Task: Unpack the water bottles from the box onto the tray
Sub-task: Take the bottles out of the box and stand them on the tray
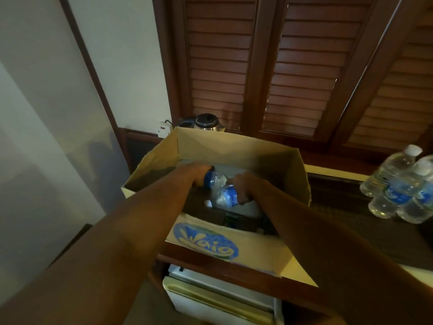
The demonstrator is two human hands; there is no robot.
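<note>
reaching into the cardboard box (236, 146), both hands are seen inside it. left hand (199, 175) is closed around one water bottle (214, 179), blue label showing. right hand (242, 187) is closed around a second water bottle (225, 195), lying tilted with its white cap toward the near wall. the two bottles are touching or just beside each other; cannot be told which. box is open at the top, flaps up, blue logo printed on the near flap. box is set on a dark wood desk (234, 268). three more bottles (398, 186) are stood upright to the right, well apart from the box, on a dark tray (339, 202). a kettle (207, 123) is visible behind the box. a small fridge (210, 299) is seen below the desk.
</note>
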